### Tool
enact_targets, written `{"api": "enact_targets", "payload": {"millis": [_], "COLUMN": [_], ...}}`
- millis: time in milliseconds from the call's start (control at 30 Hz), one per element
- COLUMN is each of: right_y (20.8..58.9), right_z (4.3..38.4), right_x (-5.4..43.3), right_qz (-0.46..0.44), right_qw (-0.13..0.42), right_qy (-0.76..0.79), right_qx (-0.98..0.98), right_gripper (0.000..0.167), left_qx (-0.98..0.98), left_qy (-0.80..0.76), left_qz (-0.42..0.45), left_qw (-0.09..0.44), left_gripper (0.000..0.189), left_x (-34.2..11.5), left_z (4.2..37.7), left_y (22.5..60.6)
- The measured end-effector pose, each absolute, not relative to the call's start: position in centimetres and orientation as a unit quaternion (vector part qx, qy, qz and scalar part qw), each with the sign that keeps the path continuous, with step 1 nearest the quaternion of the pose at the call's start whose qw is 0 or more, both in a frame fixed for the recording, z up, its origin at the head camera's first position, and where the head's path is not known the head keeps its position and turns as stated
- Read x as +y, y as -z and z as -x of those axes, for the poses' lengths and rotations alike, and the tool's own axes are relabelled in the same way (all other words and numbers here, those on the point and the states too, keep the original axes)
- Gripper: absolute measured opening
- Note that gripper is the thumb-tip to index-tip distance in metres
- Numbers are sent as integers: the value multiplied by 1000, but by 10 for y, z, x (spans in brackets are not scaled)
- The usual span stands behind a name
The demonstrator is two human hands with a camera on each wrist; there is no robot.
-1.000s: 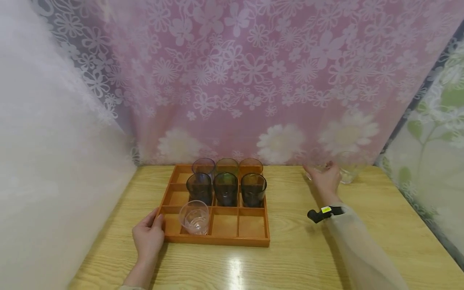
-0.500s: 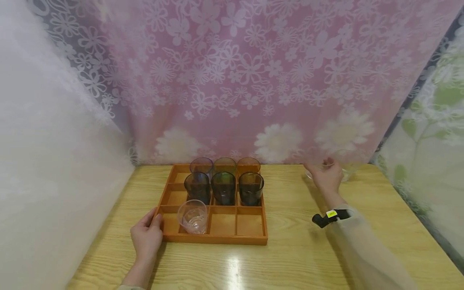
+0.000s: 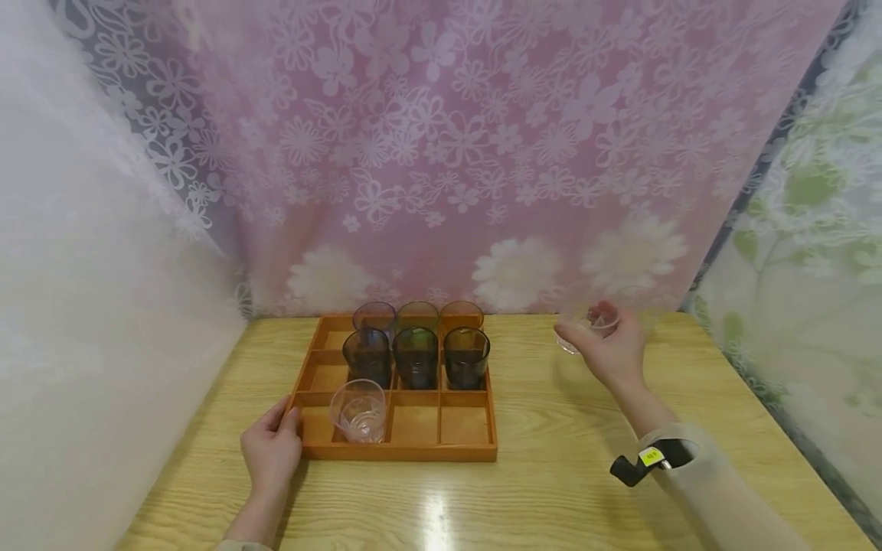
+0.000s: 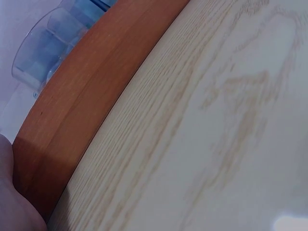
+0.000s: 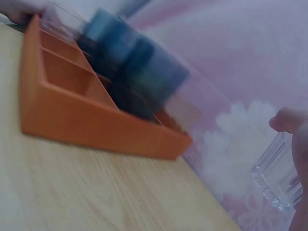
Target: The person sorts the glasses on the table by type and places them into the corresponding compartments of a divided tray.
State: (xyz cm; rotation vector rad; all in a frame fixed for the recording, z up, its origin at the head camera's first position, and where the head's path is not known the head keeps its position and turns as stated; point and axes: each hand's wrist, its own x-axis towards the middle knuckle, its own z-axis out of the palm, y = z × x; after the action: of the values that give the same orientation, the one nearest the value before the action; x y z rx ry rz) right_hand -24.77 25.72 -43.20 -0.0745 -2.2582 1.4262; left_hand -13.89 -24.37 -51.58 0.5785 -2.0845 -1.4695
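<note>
My left hand (image 3: 272, 448) grips the left side of a wooden compartment tray (image 3: 400, 453), its thumb over the rim. My right hand (image 3: 615, 353) holds a clear glass (image 5: 276, 175) by its sides, at the back right and apart from the tray. In the tray's front row stands one clear glass (image 3: 360, 417). Behind it are a row of dark tinted glasses (image 3: 416, 360) and a back row of lighter tinted glasses (image 3: 462, 312), all upright. In the right wrist view the tinted glasses are blurred.
The tray lies on a wood-grain table (image 3: 544, 459). A pink floral curtain (image 3: 413, 168) hangs behind the table's back edge, and pale cloths (image 3: 110, 306) close off both sides. Faintly visible behind my right hand is something clear, mostly hidden.
My right hand has lifted the clear glass and drawn it slightly left and towards me. My left hand stays on the tray; the whole view has shifted a little.
</note>
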Motion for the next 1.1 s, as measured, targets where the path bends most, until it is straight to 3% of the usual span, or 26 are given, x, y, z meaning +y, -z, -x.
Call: {"api": "enact_targets", "payload": {"millis": [567,1100], "right_y": [392,407], "right_z": [181,161], "right_x": [183,108], "right_qz": [-96,-158], "right_qw": [167,134], "right_qy": [-556,-604], "right_qx": [-809,-770], "right_gripper": [74,84], "left_qx": [-766,-760], "left_qy": [553,561], "left_qz": [-212,-215], "left_qw": [252,249], "left_gripper": [32,31], "left_x": [-244,-244], "left_z": [139,138], "left_y": [516,513]}}
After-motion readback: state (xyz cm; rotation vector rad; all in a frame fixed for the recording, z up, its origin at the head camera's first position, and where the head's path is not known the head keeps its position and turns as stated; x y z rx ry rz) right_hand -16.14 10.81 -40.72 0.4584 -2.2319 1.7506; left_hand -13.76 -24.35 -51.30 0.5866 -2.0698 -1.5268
